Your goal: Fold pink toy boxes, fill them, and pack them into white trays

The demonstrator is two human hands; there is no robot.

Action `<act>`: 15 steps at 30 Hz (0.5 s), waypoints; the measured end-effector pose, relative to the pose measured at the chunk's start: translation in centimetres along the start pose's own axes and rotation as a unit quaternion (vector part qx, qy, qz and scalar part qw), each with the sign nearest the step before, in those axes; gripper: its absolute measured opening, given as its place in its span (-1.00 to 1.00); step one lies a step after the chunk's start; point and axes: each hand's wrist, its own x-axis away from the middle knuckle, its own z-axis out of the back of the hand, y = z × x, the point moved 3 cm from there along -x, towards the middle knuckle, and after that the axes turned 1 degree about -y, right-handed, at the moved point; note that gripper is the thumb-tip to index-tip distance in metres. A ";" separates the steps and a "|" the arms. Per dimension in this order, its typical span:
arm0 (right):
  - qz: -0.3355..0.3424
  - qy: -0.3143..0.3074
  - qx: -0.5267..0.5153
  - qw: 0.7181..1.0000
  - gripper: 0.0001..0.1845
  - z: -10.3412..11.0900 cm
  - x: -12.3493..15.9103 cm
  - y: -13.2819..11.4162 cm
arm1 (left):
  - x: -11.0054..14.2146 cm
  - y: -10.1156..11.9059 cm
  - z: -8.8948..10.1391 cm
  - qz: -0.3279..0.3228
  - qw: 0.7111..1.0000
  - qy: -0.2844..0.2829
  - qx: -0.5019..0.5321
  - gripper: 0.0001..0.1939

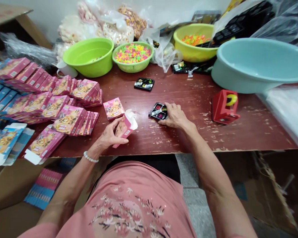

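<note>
My left hand is closed around a small pink cardboard box, whose white end flaps stand open toward the right. Just behind it a closed pink box lies flat on the table. My right hand grips the right side of a black compartment tray with small red and pink pieces in it; the tray is at the tabletop. Farther back rests a second black tray holding little yellow and green pieces.
Pink boxes are stacked at left, beside blue boxes. Along the back stand a green basin, a basket of colourful pieces, a yellow basin and a large blue basin. A red tape dispenser sits at right.
</note>
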 end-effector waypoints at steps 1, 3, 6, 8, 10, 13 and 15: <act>0.019 0.015 -0.006 1.000 0.12 0.2 0.4 -0.6 | -0.2 0.0 -0.1 -0.002 1.000 0.009 -0.023 0.02; 0.072 0.046 -0.025 0.996 0.09 0.6 1.4 -2.1 | -0.6 -0.1 -0.4 -0.009 0.997 0.025 -0.074 0.02; 0.137 0.078 -0.039 0.987 0.07 1.1 2.9 -4.6 | -1.3 -0.3 -1.0 -0.024 0.987 0.030 -0.156 0.03; 0.158 0.085 -0.036 0.983 0.06 1.0 3.7 -6.0 | -1.6 -0.4 -1.3 -0.030 0.975 0.027 -0.217 0.06; 0.165 0.075 -0.030 0.983 0.06 0.5 4.5 -7.1 | -1.7 -0.5 -1.5 -0.032 0.962 0.022 -0.271 0.10; 0.163 0.050 -0.026 0.985 0.08 -0.5 5.2 -7.8 | -1.6 -0.6 -1.5 -0.028 0.942 0.015 -0.335 0.12; 0.160 0.035 -0.032 0.986 0.11 -1.2 5.3 -7.8 | -1.5 -0.7 -1.4 -0.022 0.929 0.002 -0.369 0.13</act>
